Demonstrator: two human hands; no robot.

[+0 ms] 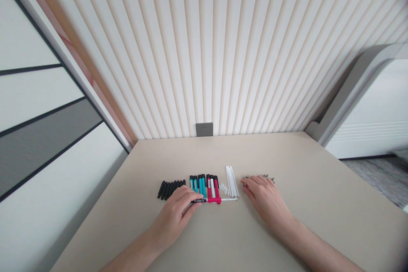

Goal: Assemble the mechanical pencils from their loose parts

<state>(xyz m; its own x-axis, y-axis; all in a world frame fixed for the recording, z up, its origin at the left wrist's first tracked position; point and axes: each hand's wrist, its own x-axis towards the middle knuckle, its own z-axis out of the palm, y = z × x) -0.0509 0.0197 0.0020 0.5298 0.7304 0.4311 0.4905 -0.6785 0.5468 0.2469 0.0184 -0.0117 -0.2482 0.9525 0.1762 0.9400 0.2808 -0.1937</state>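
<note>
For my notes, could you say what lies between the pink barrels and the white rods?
Small white pieces lie between the pink barrels and white rods in the head view.

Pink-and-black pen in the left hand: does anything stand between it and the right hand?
Nothing visible does. From the white refill sticking out of the pen to the right hand, the short gap shows bare tabletop. The loose white refills lie close by, just beyond the tip, seemingly beside that path.
</note>
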